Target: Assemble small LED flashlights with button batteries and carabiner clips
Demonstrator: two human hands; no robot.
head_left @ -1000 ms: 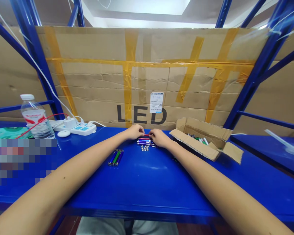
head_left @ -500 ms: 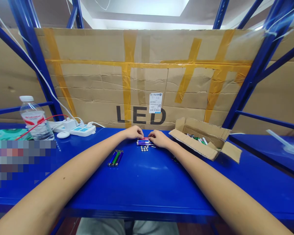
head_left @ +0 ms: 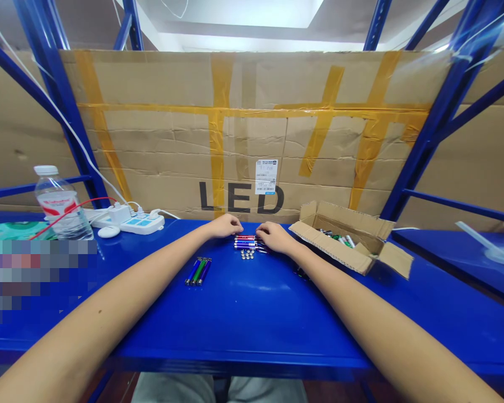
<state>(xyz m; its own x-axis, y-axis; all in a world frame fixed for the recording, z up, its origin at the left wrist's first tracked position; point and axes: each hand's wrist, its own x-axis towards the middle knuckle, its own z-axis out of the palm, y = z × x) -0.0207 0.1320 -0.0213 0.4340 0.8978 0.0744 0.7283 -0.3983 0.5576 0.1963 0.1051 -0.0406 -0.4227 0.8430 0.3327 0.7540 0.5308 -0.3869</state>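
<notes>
Red and blue metal tubes (head_left: 245,242), slim like penlights, lie side by side in a row on the blue table. My left hand (head_left: 225,225) is at the row's far left end, fingers curled and tips together. At the right end is my right hand (head_left: 274,237), its fingers bent in a pinch close to the tube ends. Whether either pinch holds something small is hidden. Just in front of the row sit several small silver round pieces (head_left: 247,254). Blue and green tubes (head_left: 199,271) form a second group, nearer me and to the left.
An open cardboard box (head_left: 340,246) with loose small cylinders stands right of my right hand. Dark small items (head_left: 301,273) lie partly under my right forearm. A water bottle (head_left: 61,204) and a power strip (head_left: 140,223) are at the left. A large cardboard panel (head_left: 172,145) closes off the back.
My hands have drawn slightly apart, the left one moving left and away from the red tube. More of the red tube now shows in the row.
</notes>
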